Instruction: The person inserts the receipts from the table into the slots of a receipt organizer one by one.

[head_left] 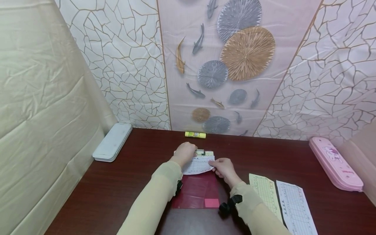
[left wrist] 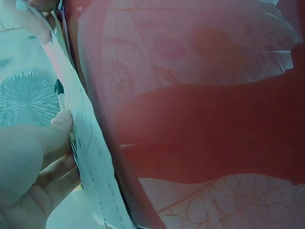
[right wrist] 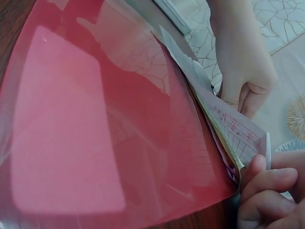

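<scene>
A red translucent folder point(head_left: 195, 192) with a pink label point(head_left: 211, 203) lies before me, and printed sheets point(head_left: 197, 166) stand raised over its far end. My left hand point(head_left: 185, 152) grips their far edge, thumb on one side and fingers on the other in the left wrist view. Close by that hand is a small dark clip point(head_left: 200, 152) at the edge of the stack. With thumb and fingers, my right hand point(head_left: 224, 168) pinches the right corner of the sheets. In the right wrist view white, yellow and purplish layers point(right wrist: 224, 148) show along the stack's edge.
A yellow glue stick point(head_left: 195, 134) lies beyond the hands near the wall cloth. Yellow and white printed slips point(head_left: 265, 189) lie to the right. A pink pencil case point(head_left: 336, 163) stands at far right, a white case point(head_left: 113, 142) at far left.
</scene>
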A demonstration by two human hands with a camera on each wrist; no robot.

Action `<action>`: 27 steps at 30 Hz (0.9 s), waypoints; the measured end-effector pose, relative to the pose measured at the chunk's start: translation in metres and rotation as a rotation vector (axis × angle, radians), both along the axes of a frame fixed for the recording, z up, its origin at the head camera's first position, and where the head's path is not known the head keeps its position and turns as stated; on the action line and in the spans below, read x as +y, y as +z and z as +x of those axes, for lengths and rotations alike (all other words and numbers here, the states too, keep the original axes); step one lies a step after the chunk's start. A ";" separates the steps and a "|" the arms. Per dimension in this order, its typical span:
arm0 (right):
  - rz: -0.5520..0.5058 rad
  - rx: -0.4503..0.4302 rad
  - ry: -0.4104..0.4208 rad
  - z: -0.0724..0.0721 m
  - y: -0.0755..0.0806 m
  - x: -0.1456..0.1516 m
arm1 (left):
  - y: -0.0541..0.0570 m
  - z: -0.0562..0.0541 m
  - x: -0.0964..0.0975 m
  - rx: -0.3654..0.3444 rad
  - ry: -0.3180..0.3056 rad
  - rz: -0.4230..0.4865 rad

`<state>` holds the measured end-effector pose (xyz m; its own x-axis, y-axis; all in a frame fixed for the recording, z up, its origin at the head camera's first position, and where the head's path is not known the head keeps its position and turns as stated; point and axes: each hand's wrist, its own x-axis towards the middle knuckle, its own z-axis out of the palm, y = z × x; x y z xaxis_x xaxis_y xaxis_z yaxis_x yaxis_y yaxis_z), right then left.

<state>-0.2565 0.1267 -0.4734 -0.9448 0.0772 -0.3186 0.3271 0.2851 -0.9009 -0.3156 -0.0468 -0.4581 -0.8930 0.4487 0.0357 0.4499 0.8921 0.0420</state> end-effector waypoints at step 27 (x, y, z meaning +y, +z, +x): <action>0.259 -0.061 0.140 -0.015 0.007 -0.003 | -0.003 -0.004 -0.005 -0.054 -0.017 0.058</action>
